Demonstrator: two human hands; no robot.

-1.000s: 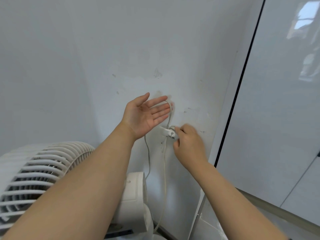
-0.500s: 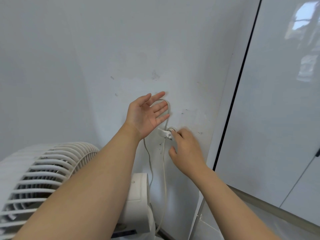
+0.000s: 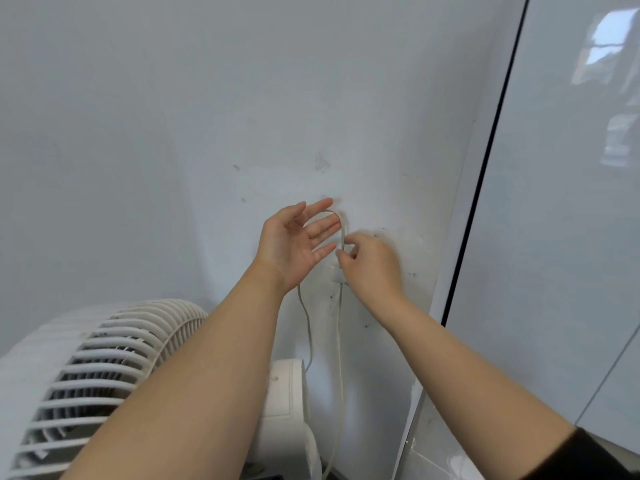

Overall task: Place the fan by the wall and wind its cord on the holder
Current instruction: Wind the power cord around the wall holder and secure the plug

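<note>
A white fan (image 3: 90, 382) with a ribbed grille stands at the lower left, close to the wall (image 3: 173, 133). Its pale cord (image 3: 341, 341) rises from behind the fan body, loops over my left hand (image 3: 294, 244) and hangs back down. The left hand is held flat, palm up, fingers straight, with the cord loop behind its fingertips. My right hand (image 3: 370, 265) pinches the cord just above the small white wall holder (image 3: 336, 276), which it partly hides.
A glossy white panel (image 3: 561, 237) with a black vertical edge stands to the right of the wall. The wall has small scuff marks around the holder. A strip of floor shows at the bottom right.
My right hand has risen from the holder to the cord just above it. The left hand has stayed flat under the loop, shifting slightly upward.
</note>
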